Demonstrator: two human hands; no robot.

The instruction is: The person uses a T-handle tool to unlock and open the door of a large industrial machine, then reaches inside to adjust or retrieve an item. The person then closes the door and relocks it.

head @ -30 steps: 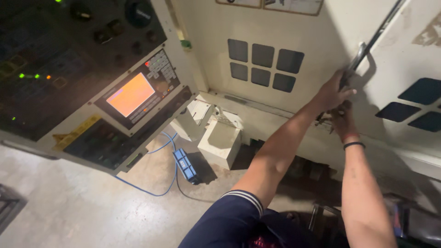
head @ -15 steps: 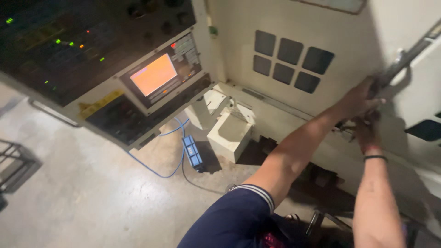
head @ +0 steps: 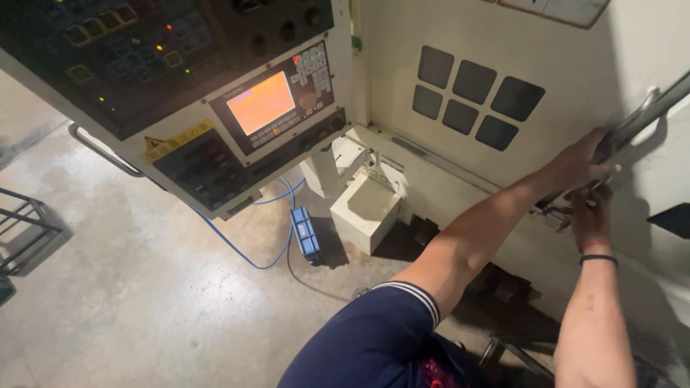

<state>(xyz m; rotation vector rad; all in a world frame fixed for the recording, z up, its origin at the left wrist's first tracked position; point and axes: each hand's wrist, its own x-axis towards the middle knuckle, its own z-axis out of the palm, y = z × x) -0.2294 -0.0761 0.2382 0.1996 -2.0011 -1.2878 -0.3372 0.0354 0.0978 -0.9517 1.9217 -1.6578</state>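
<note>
My left hand (head: 581,162) is wrapped around the lower end of a long metal door handle (head: 650,113) on a cream machine door (head: 517,43). Just below it, my right hand (head: 589,212), with a black band on the wrist, touches a small metal latch part (head: 552,210) on the door's lower edge; the grip is hidden by the fingers. Both arms reach up and to the right from my dark blue short sleeve (head: 374,338).
A control panel (head: 215,108) with an orange screen (head: 260,102), keys and lit indicator lights juts out at left. Below it sit a cream box-shaped base (head: 366,212), a blue box (head: 305,233) and a blue cable (head: 237,248) on the concrete floor. A black metal rack (head: 21,230) stands far left.
The view has swung right and down, so the control panel now sits higher and more central. Both hands stay on the door handle and latch area, now lower in view.
</note>
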